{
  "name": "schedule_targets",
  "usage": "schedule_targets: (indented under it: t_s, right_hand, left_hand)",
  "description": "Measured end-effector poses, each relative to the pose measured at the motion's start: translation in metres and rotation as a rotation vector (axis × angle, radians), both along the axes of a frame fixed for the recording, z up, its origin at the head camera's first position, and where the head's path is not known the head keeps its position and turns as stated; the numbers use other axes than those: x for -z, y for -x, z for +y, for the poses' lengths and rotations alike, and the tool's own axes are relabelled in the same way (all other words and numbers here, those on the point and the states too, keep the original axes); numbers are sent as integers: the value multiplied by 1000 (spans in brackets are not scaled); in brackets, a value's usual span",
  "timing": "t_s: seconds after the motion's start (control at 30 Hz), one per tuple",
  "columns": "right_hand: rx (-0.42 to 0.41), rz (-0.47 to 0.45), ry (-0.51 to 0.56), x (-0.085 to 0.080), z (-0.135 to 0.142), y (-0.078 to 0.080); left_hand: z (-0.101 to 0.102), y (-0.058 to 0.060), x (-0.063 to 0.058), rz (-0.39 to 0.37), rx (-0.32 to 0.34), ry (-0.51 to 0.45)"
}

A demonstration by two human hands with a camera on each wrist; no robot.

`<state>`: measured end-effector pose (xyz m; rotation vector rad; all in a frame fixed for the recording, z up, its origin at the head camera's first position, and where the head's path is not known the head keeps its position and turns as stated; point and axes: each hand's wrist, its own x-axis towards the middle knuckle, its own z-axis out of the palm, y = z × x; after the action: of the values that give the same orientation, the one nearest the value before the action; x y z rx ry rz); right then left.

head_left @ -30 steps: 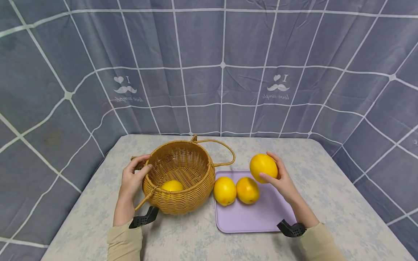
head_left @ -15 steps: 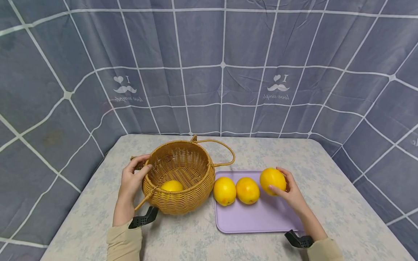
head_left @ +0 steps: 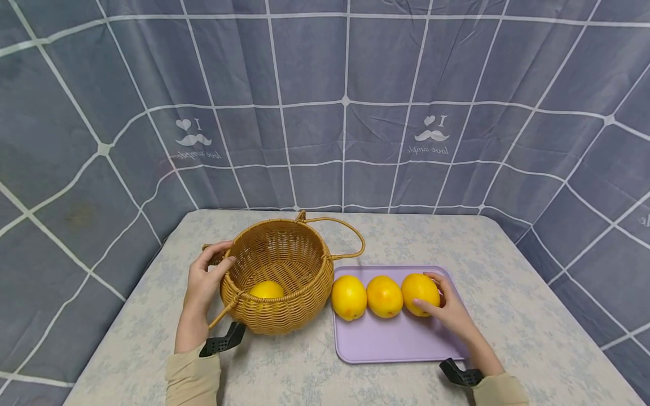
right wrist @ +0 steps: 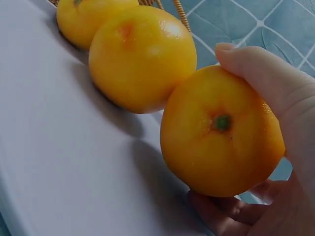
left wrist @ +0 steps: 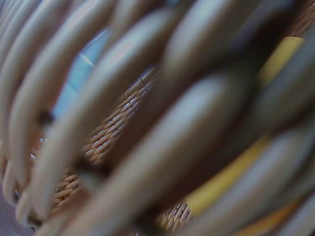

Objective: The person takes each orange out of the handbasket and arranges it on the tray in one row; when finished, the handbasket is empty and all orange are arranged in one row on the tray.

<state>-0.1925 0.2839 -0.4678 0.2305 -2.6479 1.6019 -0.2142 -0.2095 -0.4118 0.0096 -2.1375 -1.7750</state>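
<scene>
My right hand (head_left: 449, 307) holds an orange (head_left: 420, 294) at the right end of a row on the lilac tray (head_left: 386, 344). In the right wrist view, thumb and fingers wrap the held orange (right wrist: 221, 132), whose green stem spot faces the camera. Beside it lie a middle orange (head_left: 384, 296) and a left orange (head_left: 348, 298). My left hand (head_left: 202, 282) grips the left rim of a tilted wicker basket (head_left: 284, 313), thumb over the edge. One more orange (head_left: 267, 289) lies inside. The left wrist view is filled by blurred basket weave (left wrist: 147, 147).
A looped handle (head_left: 350, 228) sticks out from the basket's right side, above the tray's far left corner. The table carries a pale floral cloth (head_left: 274, 372). Behind it hangs a grey-blue checked curtain (head_left: 315, 135).
My right hand has carried its orange right and down, from above the tray to the row's right end. The left hand and basket stay nearly still.
</scene>
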Motion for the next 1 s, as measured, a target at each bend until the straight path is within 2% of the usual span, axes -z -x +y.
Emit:
schedule_targets:
  t_s: [0.6, 1.0]
  right_hand:
    - [57, -6, -155, 2, -4, -3]
    - [66, 16, -195, 2, -5, -4]
  left_hand:
    - [1, 1, 1, -2, -9, 0]
    - [0, 1, 1, -6, -7, 0]
